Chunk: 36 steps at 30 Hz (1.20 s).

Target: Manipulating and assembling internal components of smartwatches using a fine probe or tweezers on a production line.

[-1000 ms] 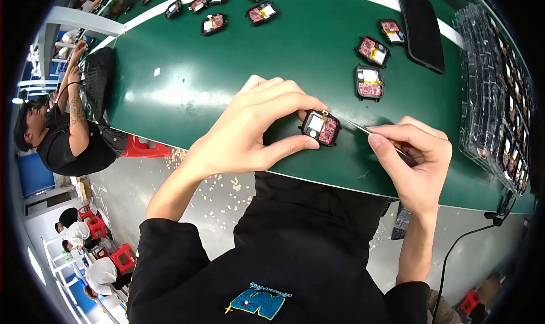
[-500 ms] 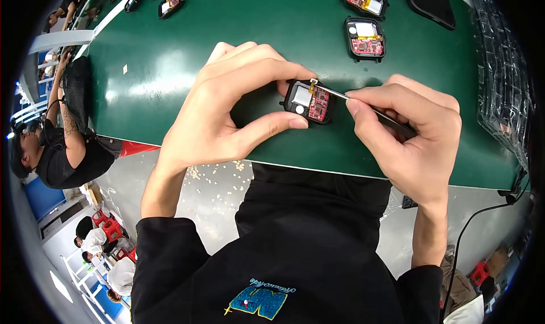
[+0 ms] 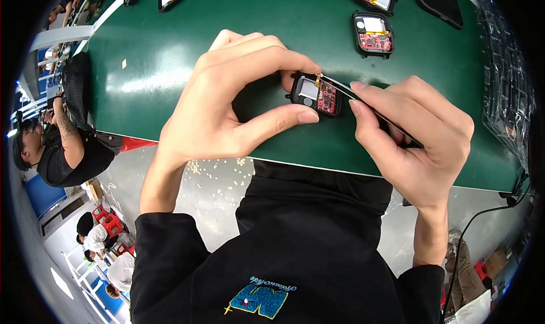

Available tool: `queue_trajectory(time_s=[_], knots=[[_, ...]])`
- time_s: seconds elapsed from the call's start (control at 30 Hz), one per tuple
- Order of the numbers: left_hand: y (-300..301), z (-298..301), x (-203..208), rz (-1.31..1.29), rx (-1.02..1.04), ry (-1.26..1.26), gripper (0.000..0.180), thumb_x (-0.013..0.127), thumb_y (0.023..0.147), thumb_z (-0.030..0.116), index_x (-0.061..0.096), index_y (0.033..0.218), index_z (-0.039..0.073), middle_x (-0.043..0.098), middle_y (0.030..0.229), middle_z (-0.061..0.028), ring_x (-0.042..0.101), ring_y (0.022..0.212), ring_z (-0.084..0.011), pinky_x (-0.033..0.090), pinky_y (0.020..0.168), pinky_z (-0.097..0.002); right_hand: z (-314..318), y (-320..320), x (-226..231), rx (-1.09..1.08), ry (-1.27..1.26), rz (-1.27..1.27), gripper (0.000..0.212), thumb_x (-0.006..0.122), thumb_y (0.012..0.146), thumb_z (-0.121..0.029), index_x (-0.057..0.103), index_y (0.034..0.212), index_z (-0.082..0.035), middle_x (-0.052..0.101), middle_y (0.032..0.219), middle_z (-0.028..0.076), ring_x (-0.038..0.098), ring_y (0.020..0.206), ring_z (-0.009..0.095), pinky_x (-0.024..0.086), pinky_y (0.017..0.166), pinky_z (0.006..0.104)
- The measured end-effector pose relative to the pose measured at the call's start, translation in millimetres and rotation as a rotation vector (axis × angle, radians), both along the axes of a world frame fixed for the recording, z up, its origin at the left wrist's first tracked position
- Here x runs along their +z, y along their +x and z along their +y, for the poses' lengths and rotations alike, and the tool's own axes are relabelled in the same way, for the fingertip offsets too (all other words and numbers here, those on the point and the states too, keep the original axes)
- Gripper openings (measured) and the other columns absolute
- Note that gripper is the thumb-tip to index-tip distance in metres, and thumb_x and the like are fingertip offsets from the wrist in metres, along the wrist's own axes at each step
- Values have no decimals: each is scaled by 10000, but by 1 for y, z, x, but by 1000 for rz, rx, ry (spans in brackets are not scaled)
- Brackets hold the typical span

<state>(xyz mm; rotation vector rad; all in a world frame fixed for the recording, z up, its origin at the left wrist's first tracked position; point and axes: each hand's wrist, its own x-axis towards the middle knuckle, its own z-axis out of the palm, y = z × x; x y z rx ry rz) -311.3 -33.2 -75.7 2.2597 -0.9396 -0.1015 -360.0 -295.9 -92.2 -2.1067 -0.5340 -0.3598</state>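
Step in hand, as judged: seating or adjusting the small yellow ribbon (image 3: 318, 81) on an open module (image 3: 314, 95), with the tool at its upper end. The module lies just over the green bench (image 3: 238, 12), in front of the person, red board (image 3: 328, 100) to the right, white block (image 3: 308, 89) to the left. Left hand (image 3: 218, 105): thumb at the lower edge, forefinger at the upper, clamped on the module. Right hand (image 3: 423, 134): thumb and forefinger closed around the tweezers (image 3: 342, 88), tips at the ribbon's end, close by the left forefinger; whether they pinch it cannot be told. Hands are apart, bridged by module and tool. Next move probably calls for a steady case and light, accurate tip pressure; a slip could crease the ribbon or scrape the board. Against the frame one second earlier: tips then stood clear, right of the module; now they reach the ribbon. Left grip is much the same; the view has shifted, leaving fewer spare modules (image 3: 373, 33) in sight.
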Motion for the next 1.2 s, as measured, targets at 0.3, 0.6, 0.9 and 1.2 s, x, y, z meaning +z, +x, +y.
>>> queue_trajectory(time_s=[0.3,0.6,0.9,1.2], knots=[[9,9,-1,76,-67,-40,597,942,745,429,829,1174,29,751,948,-60,577,812,-172,360,746,-332,-5,2,2,75,107,184,185,815,854,124,847,1019,45,650,715,30,558,589,71,363,536,243],[12,9,0,46,-112,-36,560,907,780,415,828,1181,31,777,996,-69,603,848,-180,360,746,-331,-4,3,4,79,109,246,177,813,854,120,846,1008,38,636,705,22,534,585,64,340,532,243],[14,6,4,50,-155,5,523,893,748,380,819,1113,13,792,995,-93,615,846,-190,362,768,-335,-2,3,3,79,92,209,173,821,837,120,846,987,39,630,694,19,517,578,62,328,528,248],[14,4,3,52,-145,0,543,887,723,392,819,1099,6,766,951,-81,588,818,-185,351,768,-340,-4,2,-1,94,82,145,186,819,825,128,848,987,39,642,695,26,539,573,66,339,522,243]])
